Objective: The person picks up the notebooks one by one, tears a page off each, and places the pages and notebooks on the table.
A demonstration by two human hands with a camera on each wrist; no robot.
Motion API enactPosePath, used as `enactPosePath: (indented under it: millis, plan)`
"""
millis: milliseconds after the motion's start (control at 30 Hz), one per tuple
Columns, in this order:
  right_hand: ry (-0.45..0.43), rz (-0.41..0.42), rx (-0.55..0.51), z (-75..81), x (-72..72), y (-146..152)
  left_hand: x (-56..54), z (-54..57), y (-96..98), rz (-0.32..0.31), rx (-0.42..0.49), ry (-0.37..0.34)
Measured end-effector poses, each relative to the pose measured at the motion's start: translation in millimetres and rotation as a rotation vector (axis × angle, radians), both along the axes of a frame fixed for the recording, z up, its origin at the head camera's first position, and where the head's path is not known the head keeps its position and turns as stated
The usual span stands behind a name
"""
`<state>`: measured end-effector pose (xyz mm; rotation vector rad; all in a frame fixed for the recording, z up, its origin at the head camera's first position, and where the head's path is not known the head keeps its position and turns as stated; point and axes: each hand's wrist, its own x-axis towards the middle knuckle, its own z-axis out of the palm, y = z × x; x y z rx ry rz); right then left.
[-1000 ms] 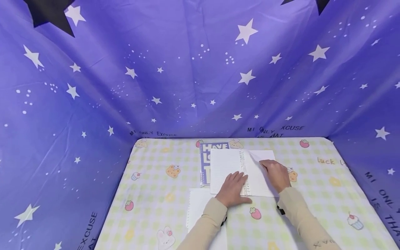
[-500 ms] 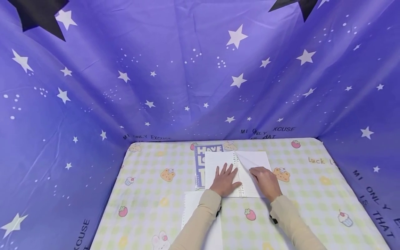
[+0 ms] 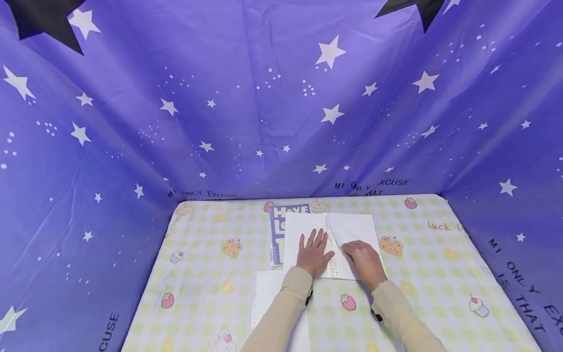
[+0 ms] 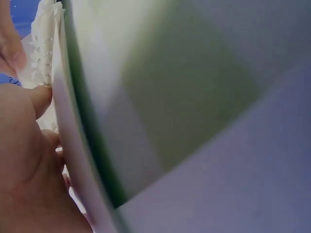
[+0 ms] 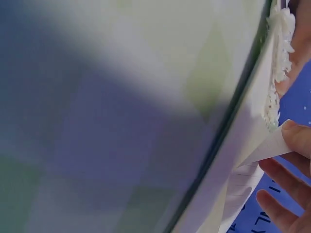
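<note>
An open spiral notebook (image 3: 365, 225) with white lined pages lies on the table, its ring binding (image 3: 333, 269) running down the middle. My left hand (image 3: 312, 256) rests on the left page with fingers spread, the thumb at the binding. My right hand (image 3: 364, 261) pinches the edge of a page between thumb and fingers. That page (image 5: 269, 148) is lifted and drawn askew, a fold running from the top of the binding. Up close, the right wrist view has the right thumb on top of the paper. The left wrist view shows the left hand (image 4: 34, 160) beside the notebook's edge.
A purple cover with white lettering (image 3: 277, 244) lies partly under the notebook's left side. Nearer, a loose white sheet (image 3: 266, 293) with a perforated edge lies partly under the left sleeve. A checked cloth (image 3: 211, 288) covers the table; a purple star curtain (image 3: 264, 122) surrounds it.
My right hand has come closer to the binding and nearer to me, drawing the page's edge with it. My left hand has moved up so its thumb lies on the notebook. The head view has shifted.
</note>
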<state>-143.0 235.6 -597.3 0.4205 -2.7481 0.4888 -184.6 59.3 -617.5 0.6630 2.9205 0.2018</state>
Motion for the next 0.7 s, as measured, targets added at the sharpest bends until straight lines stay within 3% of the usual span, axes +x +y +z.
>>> enactPosePath:
  millis: [333, 700]
  plan:
    - [0.021, 0.03, 0.053, -7.1, 5.5, 0.4, 0.2, 6.1, 3.0, 0.005, -0.031, -0.013]
    - [0.099, 0.067, 0.023, -2.9, 12.3, -3.8, -4.6, -4.4, 3.8, 0.02, -0.052, 0.001]
